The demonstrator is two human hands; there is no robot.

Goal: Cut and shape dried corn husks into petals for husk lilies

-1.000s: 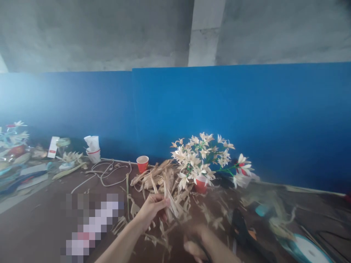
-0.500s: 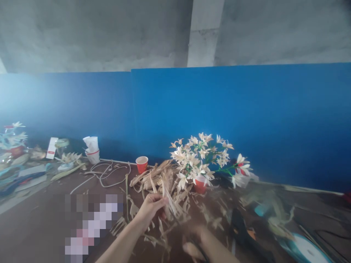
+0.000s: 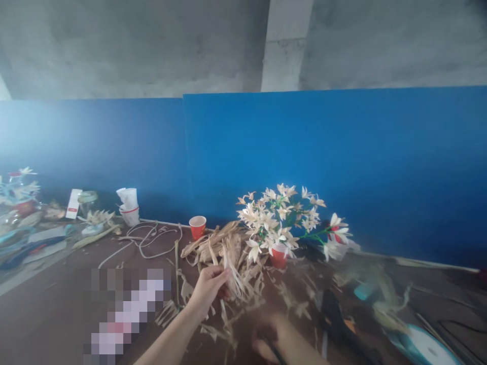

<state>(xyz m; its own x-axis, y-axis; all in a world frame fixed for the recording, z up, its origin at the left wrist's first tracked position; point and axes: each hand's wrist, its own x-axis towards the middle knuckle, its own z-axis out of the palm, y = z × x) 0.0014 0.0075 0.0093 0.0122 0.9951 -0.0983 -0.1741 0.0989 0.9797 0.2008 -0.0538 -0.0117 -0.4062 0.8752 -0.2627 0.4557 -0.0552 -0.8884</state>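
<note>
My left hand [image 3: 211, 286] pinches a pale dried corn husk [image 3: 236, 281] between thumb and fingers. The husk's free end is split into narrow strips that hang to the right. Lower and to the right, my right hand [image 3: 272, 334] is closed around a dark, slim tool [image 3: 274, 351], apparently scissors, blurred and mostly hidden by the fingers. It is apart from the husk. Behind my left hand lies a heap of dried husks [image 3: 216, 241]. Cut husk scraps [image 3: 213, 332] are scattered on the brown table [image 3: 152, 256] below the hands.
A red paper cup [image 3: 279, 257] holds a bunch of husk flowers [image 3: 274, 215]. Another red cup [image 3: 198, 230] stands behind the heap. A white cable [image 3: 140, 241] curls at the left. At right lie a black glue gun-like object [image 3: 335, 319] and a ribbon spool [image 3: 428, 347]. A blue partition [image 3: 323, 142] rises behind.
My right hand has drawn slightly down and away from the husk, and the dark tip seen beside the strips no longer shows there. My left hand keeps its pinch, shifted slightly up.
</note>
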